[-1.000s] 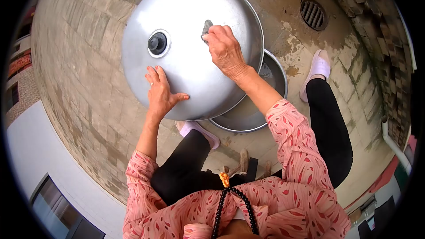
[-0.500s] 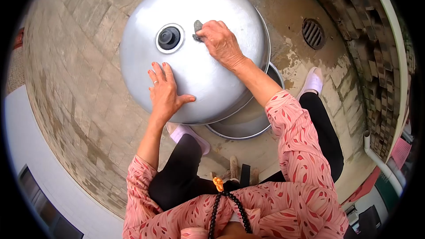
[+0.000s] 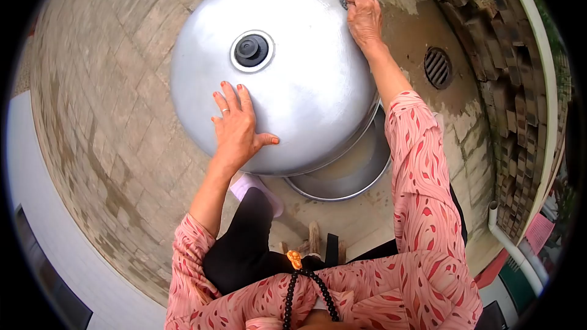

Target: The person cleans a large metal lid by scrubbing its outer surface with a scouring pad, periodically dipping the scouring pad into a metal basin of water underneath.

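A large silver domed metal lid [image 3: 306,85] with a black knob [image 3: 251,50] lies in front of me. My left hand [image 3: 237,125] rests flat on its near left part, fingers spread. At the lid's far right edge, my right hand [image 3: 365,19] grips a grey scouring pad [image 3: 343,2] and presses it on the metal. Under the lid's near right side shows a round metal basin [image 3: 348,186], partly covered by the lid. What is inside the basin looks like murky water.
A round floor drain [image 3: 438,67] lies to the right on wet ground. Stacked bricks or wood pieces [image 3: 520,110] line the right side, with a white pipe [image 3: 513,250] nearby. My foot in a pale shoe [image 3: 247,186] is beside the lid, and wooden stool legs [image 3: 314,238] show below.
My right hand has moved the scouring pad from near the knob out to the lid's far right edge. My left hand stays flat on the lid, which appears slightly turned or shifted.
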`<state>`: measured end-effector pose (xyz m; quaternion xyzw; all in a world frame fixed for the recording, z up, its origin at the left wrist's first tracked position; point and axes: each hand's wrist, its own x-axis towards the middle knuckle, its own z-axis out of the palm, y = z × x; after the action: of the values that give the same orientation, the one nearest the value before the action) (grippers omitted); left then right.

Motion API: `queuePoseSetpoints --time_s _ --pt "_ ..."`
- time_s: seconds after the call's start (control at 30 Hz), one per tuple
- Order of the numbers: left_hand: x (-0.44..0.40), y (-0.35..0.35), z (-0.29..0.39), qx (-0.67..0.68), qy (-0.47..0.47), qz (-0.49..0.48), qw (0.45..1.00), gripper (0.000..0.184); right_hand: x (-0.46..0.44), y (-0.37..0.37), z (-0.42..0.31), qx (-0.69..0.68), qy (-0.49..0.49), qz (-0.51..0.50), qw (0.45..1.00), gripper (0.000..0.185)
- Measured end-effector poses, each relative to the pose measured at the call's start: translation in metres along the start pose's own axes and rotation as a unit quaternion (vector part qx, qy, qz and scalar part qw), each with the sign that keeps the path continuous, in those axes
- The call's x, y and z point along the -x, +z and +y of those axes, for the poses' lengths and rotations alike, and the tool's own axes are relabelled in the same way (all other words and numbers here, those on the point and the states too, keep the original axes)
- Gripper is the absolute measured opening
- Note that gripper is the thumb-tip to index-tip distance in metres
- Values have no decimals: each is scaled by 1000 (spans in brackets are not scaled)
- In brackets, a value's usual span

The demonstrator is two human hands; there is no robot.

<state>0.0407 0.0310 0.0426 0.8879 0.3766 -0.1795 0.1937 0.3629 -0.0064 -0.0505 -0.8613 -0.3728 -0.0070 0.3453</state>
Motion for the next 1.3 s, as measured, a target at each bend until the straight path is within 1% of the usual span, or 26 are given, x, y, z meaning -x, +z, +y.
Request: queuePoseSetpoints --time_s 0.1,0.2,0.23,0.3,0.33,0.37,0.4,0.5,0.53,0.57,0.63,0.67,0.7,0.73,0.83,0.87,0.9,0.93,0.97,1.03,1.07,1.1,1.13,1.23,1.27,1.3 --pt "-1 -3 1 4 0 -6 1000 125 12 18 -30 47 -63 31 996 18" --pt "1 -2 -2 6 5 -1 1000 125 55 28 -98 -81 -178 -83 977 15" --pt "1 -1 -4 6 9 0 1000 125 57 28 -99 -100 -199 -95 970 14" --pt "0 2 -7 2 8 9 1000 130 30 26 -74 -57 -232 -45 970 10" --pt "0 3 -6 0 9 13 1000 133 6 22 -51 18 -169 -36 985 13" --pt "-1 3 -4 -5 6 11 1000 132 -18 23 -21 59 -137 -9 989 14" --pt "-1 1 -2 -11 4 7 1000 132 -28 21 -16 67 -92 3 993 15" --pt "-1 -1 -1 -15 2 5 1000 131 -3 49 -51 38 -144 36 988 14" --pt "0 -1 -1 -14 1 4 1000 131 14 47 -84 -24 -187 -13 982 14" --pt "-1 0 -1 -7 9 11 1000 130 28 50 -105 -69 -263 -46 961 15" --pt "1 1 -6 4 25 20 999 129 19 51 -101 -110 -282 -98 948 16" --pt "3 2 -7 2 25 12 1000 129 0 52 -82 -57 -285 -92 953 19" --pt "2 1 -6 1 25 7 1000 128 -23 56 -55 6 -266 -49 963 19" --pt "0 0 -5 0 24 4 1000 127 -42 51 -37 56 -173 -49 982 20" --pt "-1 -4 -1 -11 12 -15 1000 127 -55 72 -26 74 -94 -27 992 22" --pt "-1 -4 -1 -11 12 -14 1000 126 -43 88 -41 35 -180 12 983 24" --pt "-1 -4 -1 -12 12 -13 1000 126 -26 92 -73 -30 -218 -67 973 26" --pt "-1 -4 -1 -15 11 -13 1000 126 -11 93 -99 -82 -278 -137 947 29" --pt "-1 -3 -2 -11 17 -9 1000 125 -2 86 -115 -129 -305 -186 925 34" --pt "0 -1 -7 -5 28 -1 1000 125 -18 89 -98 -136 -300 -203 922 38" --pt "1 -1 -7 -6 26 -4 1000 125 -30 82 -87 -104 -261 -182 942 41" --pt "3 -1 -5 -8 26 -6 1000 124 -51 87 -57 -32 -219 -133 966 35" --pt "1 -3 -5 -9 25 -7 1000 124 -65 78 -43 -58 -10 -129 990 31" --pt "0 -5 -2 -17 12 -21 1000 123 -50 77 -54 -71 -3 -102 992 29" --pt "1 -5 -1 -14 11 -20 1000 123 -35 85 -67 13 -178 -111 978 33" --pt "1 -4 -3 -13 10 -17 1000 123 -12 79 -103 -28 -237 -153 959 45"
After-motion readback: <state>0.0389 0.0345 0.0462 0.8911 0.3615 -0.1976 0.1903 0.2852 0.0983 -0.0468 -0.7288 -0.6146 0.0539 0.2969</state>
